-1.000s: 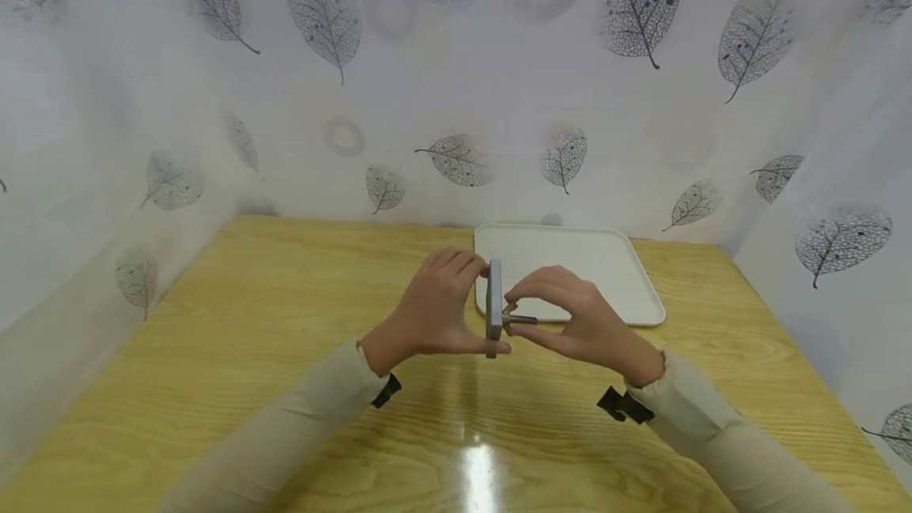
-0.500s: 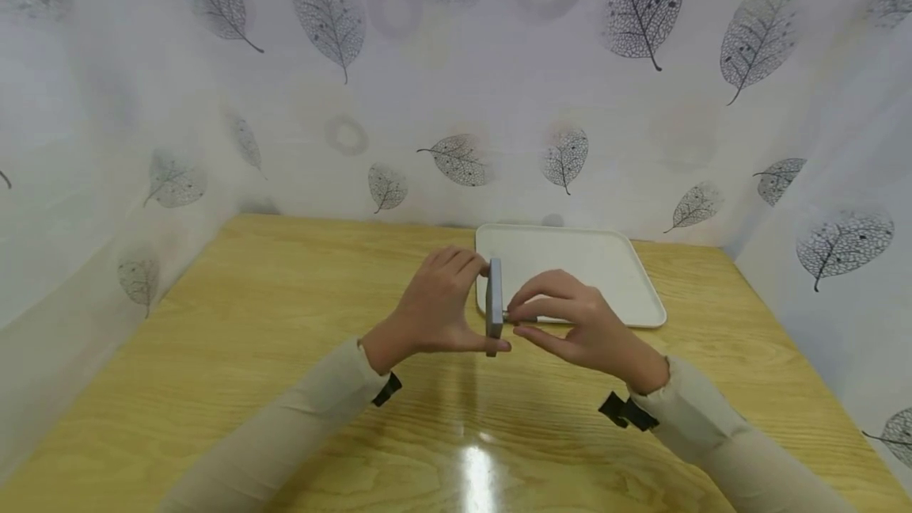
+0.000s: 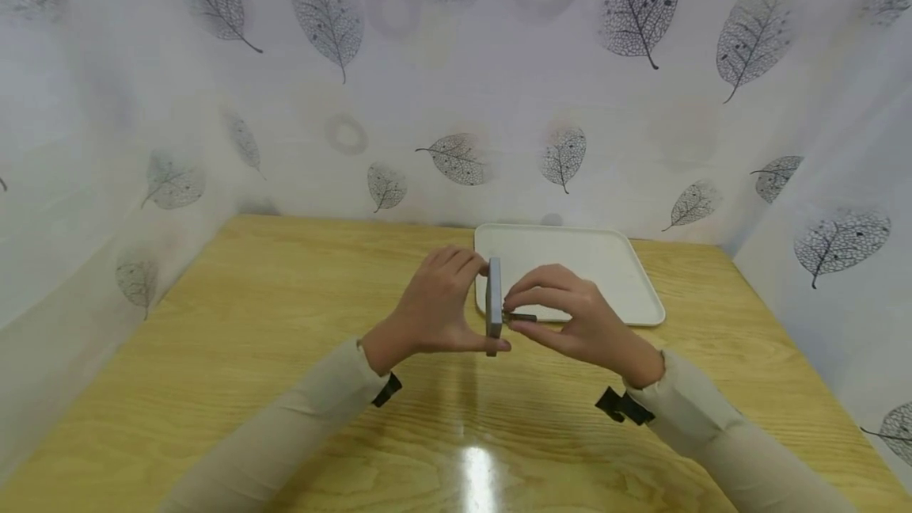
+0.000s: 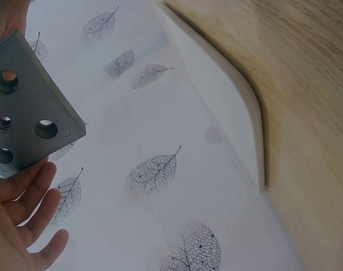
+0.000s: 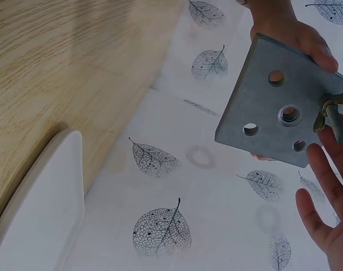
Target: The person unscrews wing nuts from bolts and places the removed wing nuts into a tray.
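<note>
A drilled metal plate (image 3: 495,299) is held upright above the surface (image 3: 285,299) by the left hand (image 3: 438,307). On its right face, a wing nut (image 5: 328,107) on a bolt (image 5: 337,125) is pinched by the right hand (image 3: 577,315), apparently being turned; steadiness is called for next.

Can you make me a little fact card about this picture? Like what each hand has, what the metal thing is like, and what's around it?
Left hand: the left hand holds a metal plate by its edges
Plate: grey, flat, with round holes; held up above the table
Bolt: the bolt sticks out from the plate's right side
Right hand: the right hand pinches the wing nut on the bolt
Tray: white tray, behind the hands
Backdrop: pale backdrop with leaf pictures
</note>
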Available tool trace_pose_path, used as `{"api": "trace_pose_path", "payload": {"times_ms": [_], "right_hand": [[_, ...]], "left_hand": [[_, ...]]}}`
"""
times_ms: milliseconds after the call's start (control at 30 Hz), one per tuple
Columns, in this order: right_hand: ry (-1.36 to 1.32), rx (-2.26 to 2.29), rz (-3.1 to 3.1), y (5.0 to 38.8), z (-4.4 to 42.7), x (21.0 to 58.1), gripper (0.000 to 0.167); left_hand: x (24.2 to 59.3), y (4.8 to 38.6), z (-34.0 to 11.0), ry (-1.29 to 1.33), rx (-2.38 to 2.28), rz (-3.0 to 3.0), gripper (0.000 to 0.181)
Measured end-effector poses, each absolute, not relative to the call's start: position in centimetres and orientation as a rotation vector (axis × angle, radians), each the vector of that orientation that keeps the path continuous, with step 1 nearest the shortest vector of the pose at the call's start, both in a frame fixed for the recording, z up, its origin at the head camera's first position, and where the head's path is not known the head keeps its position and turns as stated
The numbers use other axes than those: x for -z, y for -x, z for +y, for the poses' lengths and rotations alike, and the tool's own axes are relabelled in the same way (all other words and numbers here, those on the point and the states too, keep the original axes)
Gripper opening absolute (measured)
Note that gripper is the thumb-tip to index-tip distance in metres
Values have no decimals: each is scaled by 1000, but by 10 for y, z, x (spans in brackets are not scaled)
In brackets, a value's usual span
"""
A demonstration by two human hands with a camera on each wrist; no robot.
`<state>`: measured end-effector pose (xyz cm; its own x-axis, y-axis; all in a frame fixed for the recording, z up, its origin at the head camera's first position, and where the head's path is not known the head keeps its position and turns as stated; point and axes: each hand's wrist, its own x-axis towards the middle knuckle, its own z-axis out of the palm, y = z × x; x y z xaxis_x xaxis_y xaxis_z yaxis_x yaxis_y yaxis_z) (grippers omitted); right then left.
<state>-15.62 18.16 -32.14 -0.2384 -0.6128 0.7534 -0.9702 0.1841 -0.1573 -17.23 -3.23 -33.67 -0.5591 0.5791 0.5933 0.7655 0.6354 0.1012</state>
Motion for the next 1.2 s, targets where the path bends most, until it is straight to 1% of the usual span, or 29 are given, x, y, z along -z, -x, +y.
{"api": "trace_pose_path", "payload": {"times_ms": [267,533,700,1000,1200], "right_hand": [[-1433,-817,-1968,155,181,323,30],[-1375,-764,-2050,156,182,323,39],[-1379,-772,-2042,158,181,325,36],[-1345,-746,-2028,173,169,327,33],[-1422,-713,-1932,182,158,325,25]], "left_hand": [[337,172,-33,1050,476,-2329,82],[336,174,-34,1058,475,-2328,82],[335,175,-35,1064,477,-2325,81],[337,198,-47,1108,490,-2304,82],[338,212,-56,1131,500,-2303,81]]}}
